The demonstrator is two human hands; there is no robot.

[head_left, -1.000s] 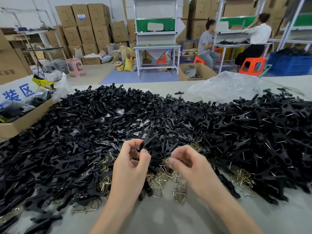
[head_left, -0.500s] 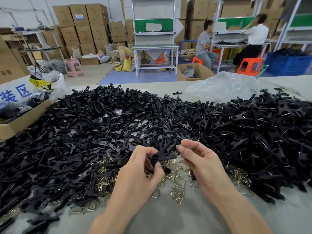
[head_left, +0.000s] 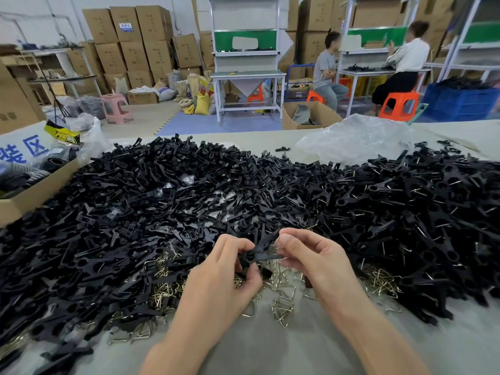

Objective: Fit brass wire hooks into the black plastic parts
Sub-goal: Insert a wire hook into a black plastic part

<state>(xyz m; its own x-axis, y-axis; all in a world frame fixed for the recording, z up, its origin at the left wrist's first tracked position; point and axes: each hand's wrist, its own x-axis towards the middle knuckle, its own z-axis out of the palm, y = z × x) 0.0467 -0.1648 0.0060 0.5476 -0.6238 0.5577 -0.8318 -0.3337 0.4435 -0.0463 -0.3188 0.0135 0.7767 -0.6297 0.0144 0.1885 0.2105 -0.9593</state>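
Black plastic part (head_left: 261, 251), slim and forked, two prongs spreading from a round hub, held low over the grey table (head_left: 270, 347). Gripped at the hub by the curled thumb and fingers of the left hand (head_left: 224, 280). Pinched at the upper prong tip by the right hand (head_left: 316, 255), thumb and forefinger closed tight, seemingly on a brass wire hook (head_left: 276, 240), with only a thin glint of it visible. Hook probably not yet seated.

Directly beneath the held part, loose brass hooks (head_left: 281, 307), small bent triangles, scattered on the table. To the right of the held part, a mound of wired parts (head_left: 419, 212), thin wire ends poking out, likely finished work. To the left of it and beyond, a far larger mound of bare parts (head_left: 148, 201), no wire showing, likely still to do. Well under half done, by that reckoning. Far beyond the held part, to the right, a crumpled clear plastic bag (head_left: 357, 139).
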